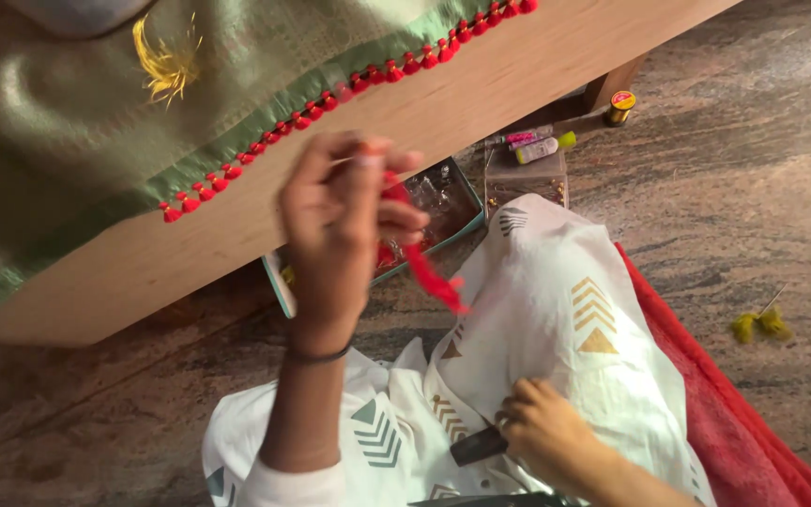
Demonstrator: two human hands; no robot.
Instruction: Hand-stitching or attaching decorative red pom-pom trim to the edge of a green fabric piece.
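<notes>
- green cloth point(68, 122): runs off top and left edges
- left hand point(344, 225): motion-blurred, covers upper end of red thread bundle point(429, 272)
- right hand point(542, 432): hides part of a dark tool point(476, 446), kind unclear
- box point(443, 202): contents too small to tell

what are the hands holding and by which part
Left hand pinches a red thread tassel by its upper end; right hand grips a small dark tool by one end.
</notes>
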